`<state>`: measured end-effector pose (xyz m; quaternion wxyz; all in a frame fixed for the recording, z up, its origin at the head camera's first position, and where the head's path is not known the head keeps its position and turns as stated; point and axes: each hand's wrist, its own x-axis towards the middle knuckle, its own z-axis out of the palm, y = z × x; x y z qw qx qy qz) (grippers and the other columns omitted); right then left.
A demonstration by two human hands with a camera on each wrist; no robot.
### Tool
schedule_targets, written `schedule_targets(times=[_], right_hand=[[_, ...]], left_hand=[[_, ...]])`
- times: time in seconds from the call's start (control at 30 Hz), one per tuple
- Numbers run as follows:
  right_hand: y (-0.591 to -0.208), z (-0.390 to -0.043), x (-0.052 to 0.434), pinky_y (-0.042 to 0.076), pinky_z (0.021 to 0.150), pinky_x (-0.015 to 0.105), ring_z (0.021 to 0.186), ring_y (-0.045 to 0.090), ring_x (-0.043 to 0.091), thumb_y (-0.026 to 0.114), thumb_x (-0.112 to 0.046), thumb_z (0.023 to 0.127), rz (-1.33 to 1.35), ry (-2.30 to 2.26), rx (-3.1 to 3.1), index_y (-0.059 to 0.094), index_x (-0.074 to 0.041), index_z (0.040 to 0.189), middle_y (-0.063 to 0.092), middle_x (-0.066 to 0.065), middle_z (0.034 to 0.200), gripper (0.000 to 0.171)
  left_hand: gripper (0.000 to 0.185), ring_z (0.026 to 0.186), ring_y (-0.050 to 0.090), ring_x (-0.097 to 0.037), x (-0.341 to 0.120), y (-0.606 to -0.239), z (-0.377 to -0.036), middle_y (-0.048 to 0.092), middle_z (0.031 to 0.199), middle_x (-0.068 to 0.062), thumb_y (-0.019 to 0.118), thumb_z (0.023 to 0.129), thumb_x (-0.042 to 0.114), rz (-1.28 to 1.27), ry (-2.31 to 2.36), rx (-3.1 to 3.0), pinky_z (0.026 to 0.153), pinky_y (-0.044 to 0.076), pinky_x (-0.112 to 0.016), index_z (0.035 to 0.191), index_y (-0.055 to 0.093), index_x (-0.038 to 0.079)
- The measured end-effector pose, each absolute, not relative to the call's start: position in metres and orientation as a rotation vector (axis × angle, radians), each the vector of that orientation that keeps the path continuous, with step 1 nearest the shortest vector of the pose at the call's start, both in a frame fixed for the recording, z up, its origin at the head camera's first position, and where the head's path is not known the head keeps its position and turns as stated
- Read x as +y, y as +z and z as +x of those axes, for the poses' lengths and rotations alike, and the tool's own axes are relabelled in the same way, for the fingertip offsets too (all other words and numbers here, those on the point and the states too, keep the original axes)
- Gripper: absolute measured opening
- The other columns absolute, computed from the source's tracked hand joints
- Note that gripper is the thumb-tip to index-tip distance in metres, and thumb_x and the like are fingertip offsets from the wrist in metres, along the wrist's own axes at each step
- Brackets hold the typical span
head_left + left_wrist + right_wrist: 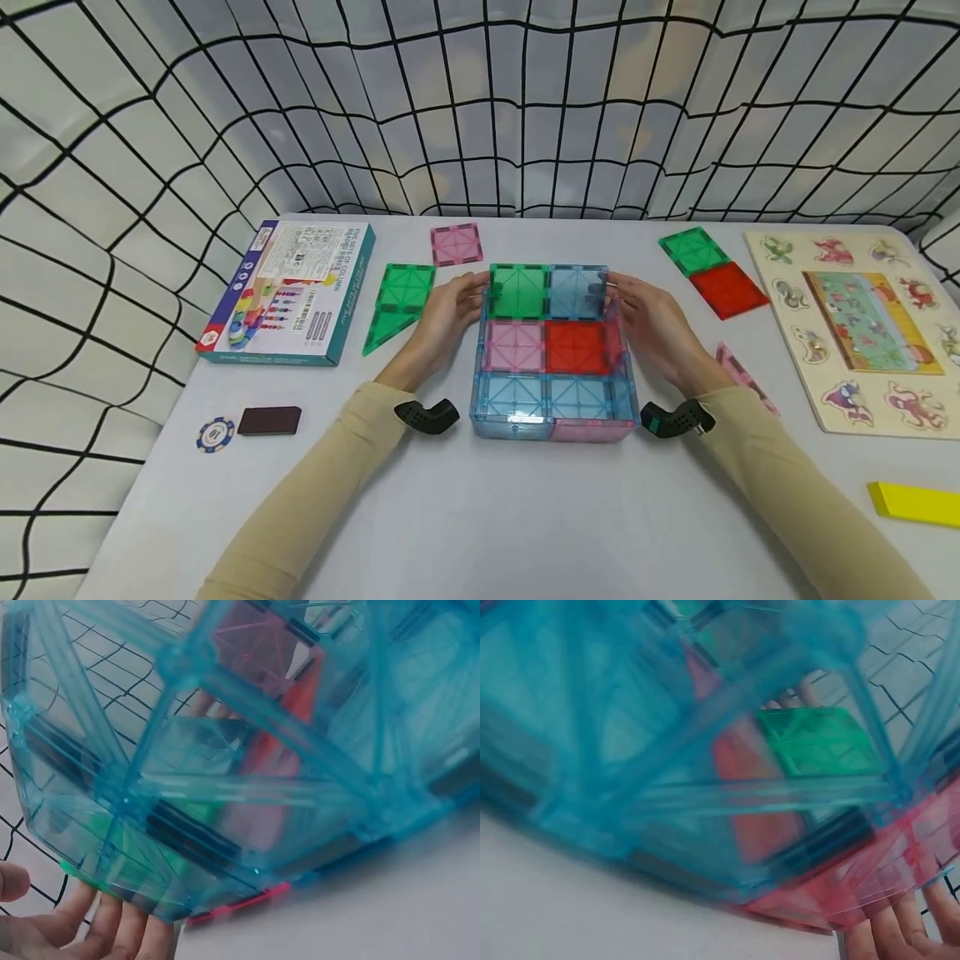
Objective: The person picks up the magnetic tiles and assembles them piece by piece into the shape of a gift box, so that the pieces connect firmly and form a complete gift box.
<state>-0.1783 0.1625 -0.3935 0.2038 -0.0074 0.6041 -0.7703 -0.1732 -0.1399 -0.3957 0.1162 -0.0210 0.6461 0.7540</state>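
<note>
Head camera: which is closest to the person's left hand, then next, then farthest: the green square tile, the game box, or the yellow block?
From the left hand:
1. Green square tile, lying flat just beside the hand, on its outer side.
2. Game box, farther out on the left of the table.
3. Yellow block, far across at the table's right edge, near the person.
</note>
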Motion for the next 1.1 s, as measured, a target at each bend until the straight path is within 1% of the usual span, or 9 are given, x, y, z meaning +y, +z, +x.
schedule_targets(times=[0.07, 0.2, 0.3, 0.37, 0.57, 0.73, 0.83, 0.97, 1.1], right_hand=[[-0.393, -0.176, 0.163, 0.034, 0.119, 0.027, 0.133, 0.042, 0.015, 0.035, -0.031, 0.115, -0.047, -2.139, 1.715, 0.033, 0.0, 0.16, 0.049, -0.001, 0.141, 0.054], [-0.394, -0.172, 0.164, 0.03, 0.122, 0.031, 0.131, 0.044, 0.015, 0.034, -0.032, 0.115, -0.063, -2.13, 1.752, 0.051, -0.007, 0.143, 0.051, -0.002, 0.136, 0.041], [-0.395, -0.171, 0.164, 0.033, 0.119, 0.028, 0.128, 0.046, 0.016, 0.036, -0.032, 0.115, -0.064, -2.124, 1.772, 0.056, -0.011, 0.13, 0.054, -0.001, 0.131, 0.033], [-0.396, -0.17, 0.164, 0.036, 0.116, 0.025, 0.126, 0.047, 0.016, 0.036, -0.032, 0.115, -0.076, -2.119, 1.783, 0.057, -0.011, 0.127, 0.054, -0.001, 0.129, 0.032], [-0.398, -0.168, 0.163, 0.037, 0.115, 0.023, 0.127, 0.047, 0.017, 0.034, -0.032, 0.115, -0.092, -2.091, 1.82, 0.054, -0.009, 0.131, 0.052, 0.0, 0.131, 0.035], [-0.395, -0.165, 0.166, 0.035, 0.119, 0.025, 0.133, 0.046, 0.018, 0.033, -0.035, 0.115, -0.144, -2.013, 1.914, 0.047, -0.001, 0.147, 0.05, 0.001, 0.138, 0.048], [-0.39, -0.164, 0.172, 0.039, 0.117, 0.023, 0.137, 0.046, 0.019, 0.034, -0.036, 0.115, -0.218, -1.961, 2.001, 0.042, 0.003, 0.153, 0.049, 0.005, 0.146, 0.055], [-0.381, -0.168, 0.191, 0.043, 0.113, 0.022, 0.137, 0.048, 0.018, 0.04, -0.033, 0.114, -0.264, -1.833, 2.188, 0.044, 0.002, 0.153, 0.048, 0.012, 0.152, 0.053], [-0.37, -0.184, 0.228, 0.043, 0.113, 0.038, 0.138, 0.047, 0.028, 0.051, -0.029, 0.112, -0.199, -1.548, 2.469, 0.043, 0.0, 0.156, 0.047, 0.02, 0.155, 0.053]], left_hand=[[0.054, 0.12, 0.056, -0.02, -0.14, -0.396, -0.172, 0.054, 0.14, -0.019, 0.028, 0.116, 0.03, -0.021, 2.171, 1.941, 0.106, 0.049, -0.027, 0.15, 0.047, -0.008], [0.055, 0.13, 0.054, -0.029, -0.14, -0.396, -0.17, 0.054, 0.141, -0.022, 0.027, 0.116, 0.031, 0.033, 2.099, 2.016, 0.116, 0.043, -0.038, 0.145, 0.049, -0.01], [0.055, 0.132, 0.053, -0.03, -0.139, -0.397, -0.169, 0.056, 0.139, -0.022, 0.028, 0.115, 0.032, 0.079, 2.019, 2.105, 0.117, 0.041, -0.041, 0.14, 0.053, -0.01], [0.055, 0.132, 0.053, -0.029, -0.139, -0.398, -0.168, 0.058, 0.137, -0.022, 0.029, 0.115, 0.032, 0.115, 1.969, 2.166, 0.116, 0.041, -0.041, 0.137, 0.057, -0.01], [0.057, 0.137, 0.05, -0.029, -0.14, -0.399, -0.166, 0.057, 0.141, -0.019, 0.029, 0.115, 0.035, 0.164, 1.925, 2.209, 0.119, 0.038, -0.042, 0.139, 0.058, -0.007], [0.057, 0.135, 0.052, -0.03, -0.141, -0.398, -0.165, 0.059, 0.139, -0.02, 0.032, 0.115, 0.037, 0.151, 1.916, 2.23, 0.118, 0.039, -0.043, 0.137, 0.06, -0.008], [0.057, 0.137, 0.052, -0.03, -0.142, -0.396, -0.163, 0.059, 0.14, -0.02, 0.033, 0.115, 0.037, 0.16, 1.904, 2.246, 0.118, 0.04, -0.042, 0.138, 0.06, -0.007], [0.054, 0.141, 0.051, -0.03, -0.146, -0.396, -0.161, 0.057, 0.144, -0.02, 0.036, 0.115, 0.034, 0.165, 1.887, 2.254, 0.119, 0.04, -0.041, 0.142, 0.056, -0.007], [0.049, 0.137, 0.055, -0.032, -0.148, -0.396, -0.158, 0.059, 0.142, -0.019, 0.039, 0.114, 0.033, 0.184, 1.859, 2.256, 0.119, 0.04, -0.044, 0.142, 0.056, -0.004]])
